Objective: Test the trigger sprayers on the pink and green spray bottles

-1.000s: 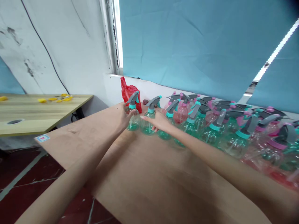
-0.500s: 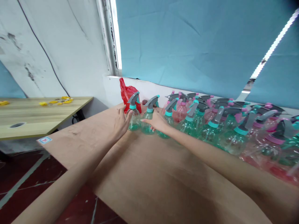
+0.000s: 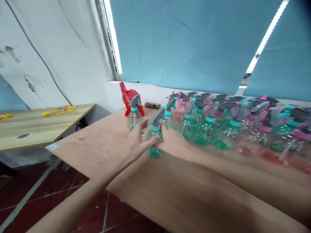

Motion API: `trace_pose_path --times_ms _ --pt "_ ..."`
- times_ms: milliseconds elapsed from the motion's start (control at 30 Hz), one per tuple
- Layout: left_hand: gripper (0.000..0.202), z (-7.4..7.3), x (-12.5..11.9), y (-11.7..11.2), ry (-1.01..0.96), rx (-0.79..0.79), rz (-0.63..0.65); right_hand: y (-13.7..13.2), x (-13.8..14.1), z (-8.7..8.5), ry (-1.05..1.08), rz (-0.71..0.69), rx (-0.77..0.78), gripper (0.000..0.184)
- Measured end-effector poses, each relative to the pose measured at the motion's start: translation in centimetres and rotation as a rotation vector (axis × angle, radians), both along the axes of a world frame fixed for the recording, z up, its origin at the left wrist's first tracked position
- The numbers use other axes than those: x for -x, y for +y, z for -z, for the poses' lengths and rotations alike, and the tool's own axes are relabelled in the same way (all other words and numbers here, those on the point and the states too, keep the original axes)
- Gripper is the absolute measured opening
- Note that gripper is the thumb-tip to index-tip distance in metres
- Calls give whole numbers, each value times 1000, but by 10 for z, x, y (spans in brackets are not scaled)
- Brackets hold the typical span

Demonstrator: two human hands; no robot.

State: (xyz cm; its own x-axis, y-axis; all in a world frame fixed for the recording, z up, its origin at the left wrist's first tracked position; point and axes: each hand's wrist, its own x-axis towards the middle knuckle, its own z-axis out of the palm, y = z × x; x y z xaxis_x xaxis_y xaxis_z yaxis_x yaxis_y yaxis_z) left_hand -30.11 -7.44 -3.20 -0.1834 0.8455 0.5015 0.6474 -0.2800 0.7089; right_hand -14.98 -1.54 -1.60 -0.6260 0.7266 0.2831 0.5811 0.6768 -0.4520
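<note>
Now that both hands have come together at one green spray bottle (image 3: 155,129), it stands out in front of its neighbours, closer to the person than half a second ago. The left hand (image 3: 136,144) has moved away from the end bottle (image 3: 134,115), which stays back at ten o'clock from the first, in front of a red plastic bag (image 3: 130,97). So the work seems to be on just this one bottle, near the middle of the view and about upright. At its nine o'clock, the left hand is half open, fingers spread, thumb over the bottle's front; I cannot tell if it squeezes. At three o'clock, the right hand (image 3: 173,142) curls round the other side and seems to hold it, though some fingertips are hidden. The arms reach in from eight and four o'clock.
</note>
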Motion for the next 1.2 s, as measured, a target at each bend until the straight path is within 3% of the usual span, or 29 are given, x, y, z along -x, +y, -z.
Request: trace_pose_path --times_ms 167,300,433,600,767,1000,1200 --pt "61 -15 -62 0 -59 5 197 -33 -60 8 -34 11 -87 59" --pt "49 -20 -110 -2 -174 43 330 -48 -104 16 -82 25 -131 69" --pt "35 -21 -152 -2 -277 96 465 -51 -144 22 -48 4 -160 71" --pt "28 -21 -195 8 -207 115 496 -41 -190 28 31 -18 -199 68" --pt "27 -15 -225 29 -195 89 546 -26 -240 39 28 -67 -176 70" --pt "32 -7 -246 58 -259 109 559 1 -312 82 -93 37 -89 79" --pt "28 -12 -257 73 -229 140 587 10 -332 99 -138 -11 -12 77"
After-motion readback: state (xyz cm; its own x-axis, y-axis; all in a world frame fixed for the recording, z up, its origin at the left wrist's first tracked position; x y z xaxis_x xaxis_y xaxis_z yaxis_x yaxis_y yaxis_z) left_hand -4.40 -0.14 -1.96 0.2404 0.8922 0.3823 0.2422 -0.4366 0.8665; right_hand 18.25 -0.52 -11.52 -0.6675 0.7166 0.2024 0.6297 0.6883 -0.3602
